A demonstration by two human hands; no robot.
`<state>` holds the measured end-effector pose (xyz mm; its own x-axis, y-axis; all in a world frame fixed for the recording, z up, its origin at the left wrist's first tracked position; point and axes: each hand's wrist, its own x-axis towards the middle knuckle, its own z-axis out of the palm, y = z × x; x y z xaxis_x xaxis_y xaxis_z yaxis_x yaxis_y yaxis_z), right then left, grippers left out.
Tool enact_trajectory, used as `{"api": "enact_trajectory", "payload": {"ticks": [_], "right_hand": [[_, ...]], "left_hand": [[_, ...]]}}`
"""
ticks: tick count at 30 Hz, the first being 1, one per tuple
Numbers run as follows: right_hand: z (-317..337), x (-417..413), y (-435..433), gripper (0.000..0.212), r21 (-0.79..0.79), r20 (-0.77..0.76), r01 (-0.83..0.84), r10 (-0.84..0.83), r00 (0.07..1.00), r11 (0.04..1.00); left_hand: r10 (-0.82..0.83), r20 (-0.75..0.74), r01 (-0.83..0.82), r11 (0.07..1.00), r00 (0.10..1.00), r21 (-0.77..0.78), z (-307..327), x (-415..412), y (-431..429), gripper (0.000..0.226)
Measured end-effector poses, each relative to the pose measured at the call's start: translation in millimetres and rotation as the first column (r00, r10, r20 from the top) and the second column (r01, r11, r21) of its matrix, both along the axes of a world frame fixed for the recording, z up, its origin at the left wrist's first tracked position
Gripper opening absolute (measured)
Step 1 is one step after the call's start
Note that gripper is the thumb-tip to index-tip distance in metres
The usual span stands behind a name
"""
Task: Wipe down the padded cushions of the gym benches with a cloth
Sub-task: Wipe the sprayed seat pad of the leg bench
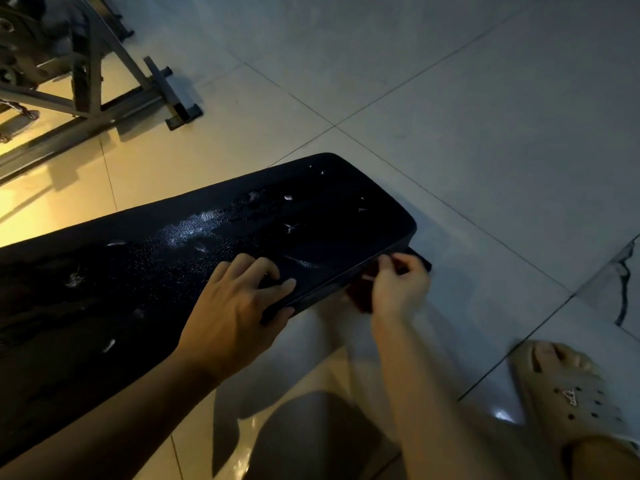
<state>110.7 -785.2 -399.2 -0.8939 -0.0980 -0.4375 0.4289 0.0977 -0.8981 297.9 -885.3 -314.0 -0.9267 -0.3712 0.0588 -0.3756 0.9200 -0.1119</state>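
Our left hand [228,306] grips the near edge of the slick-looking black padded cushion [207,244]; right hand [398,289] pinches a limp dark-red cloth [360,299].

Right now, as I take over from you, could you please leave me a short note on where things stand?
Left hand grips the near edge of the cushion, steadying it.
Right hand pinches the cloth against the cushion's side edge, near its end.
Done: the top looks wet and streaked, so it seems wiped at least once.
Left: white flecks on top need clearing; the far side is out of view.
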Motion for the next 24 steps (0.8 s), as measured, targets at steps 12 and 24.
{"api": "enact_trajectory", "payload": {"ticks": [12,24], "right_hand": [[-4.7,-8.9,5.0,0.008,0.070,-0.105,-0.026,0.033,0.994,0.997],[-5.3,25.8,5.1,0.004,0.001,-0.008,-0.176,0.176,0.984,0.984]], "left_hand": [[0.008,0.054,-0.008,1.000,0.998,-0.001,-1.1,2.4,0.4,0.051],[0.008,0.044,-0.007,1.000,0.999,-0.016,0.5,3.3,0.6,0.051]]}}
